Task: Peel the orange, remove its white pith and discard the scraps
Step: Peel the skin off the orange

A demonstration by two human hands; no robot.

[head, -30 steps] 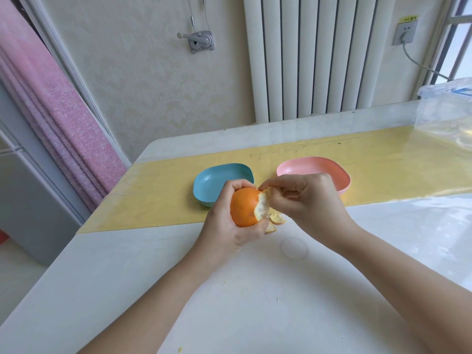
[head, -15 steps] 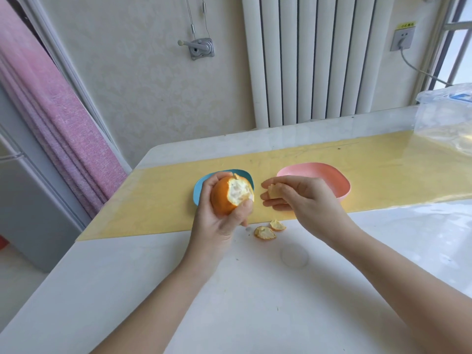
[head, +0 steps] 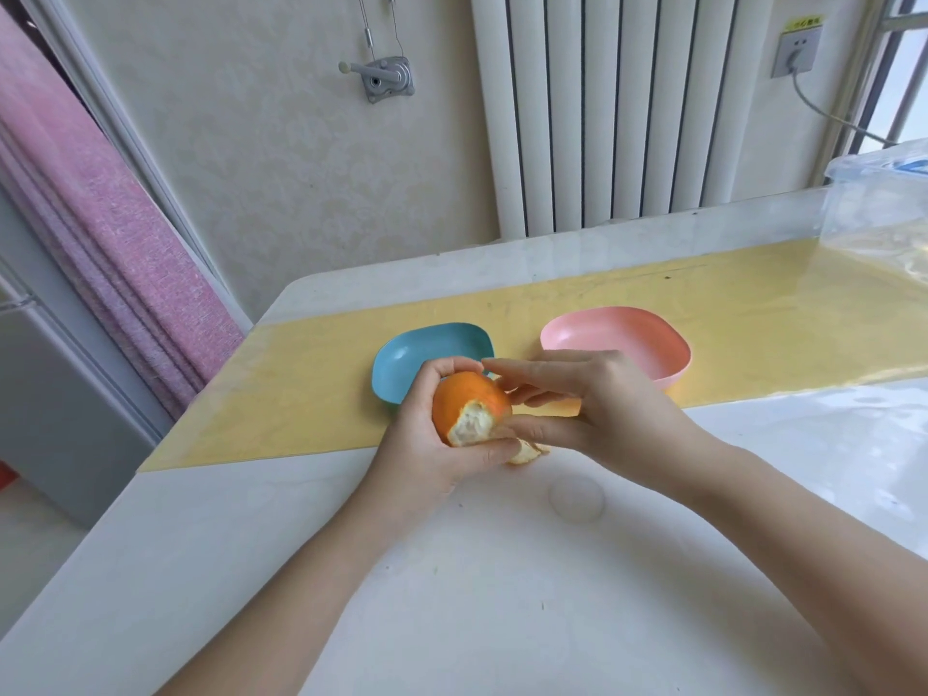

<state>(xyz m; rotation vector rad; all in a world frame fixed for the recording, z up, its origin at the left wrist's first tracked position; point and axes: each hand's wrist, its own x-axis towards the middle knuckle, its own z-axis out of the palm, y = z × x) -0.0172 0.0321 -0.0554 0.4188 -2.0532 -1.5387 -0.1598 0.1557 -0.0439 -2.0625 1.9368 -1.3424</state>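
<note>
Early peeling. Gripping orange [head: 469, 396] with curled left hand [head: 427, 447] fingers; right hand [head: 612, 409] alongside, fingers spread, thumb against bare patch. Next: pinch rind beside thumb, tear off.

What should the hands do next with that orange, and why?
Probably the right hand should hook its thumb under the skin's edge beside the bare white patch and pull off another strip: the left hand grips the orange, which is mostly unpeeled.

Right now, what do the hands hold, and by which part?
The left hand grips the orange round its left side, thumb beneath. The right hand holds nothing; its thumb touches the torn peel edge.
</note>
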